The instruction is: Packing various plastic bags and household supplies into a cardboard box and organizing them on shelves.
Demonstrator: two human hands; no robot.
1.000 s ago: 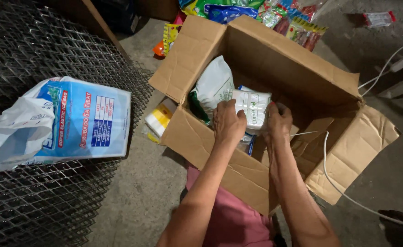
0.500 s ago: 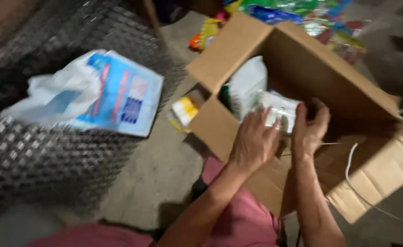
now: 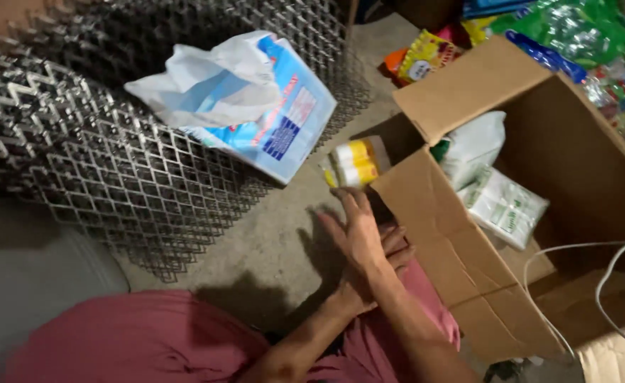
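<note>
Head view: left hand (image 3: 358, 237), fingers spread wide and empty, lies over the right hand (image 3: 396, 254), whose fingers cannot be made out, beside the cardboard box (image 3: 426, 213). The yellow-and-white packet (image 3: 353, 163) sits just beyond; best grasped squarely across its width.

Blue-white bag (image 3: 270, 117) on mesh; white packets (image 3: 504, 206), perhaps two, in box (image 3: 426, 213).

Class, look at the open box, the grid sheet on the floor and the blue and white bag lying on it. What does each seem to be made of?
Box: corrugated cardboard, matt brown, with creased flaps.
Grid sheet: probably expanded metal, grey and shiny, with diamond-shaped openings.
Blue and white bag: apparently thin plastic film, glossy and crumpled at its open end.
</note>
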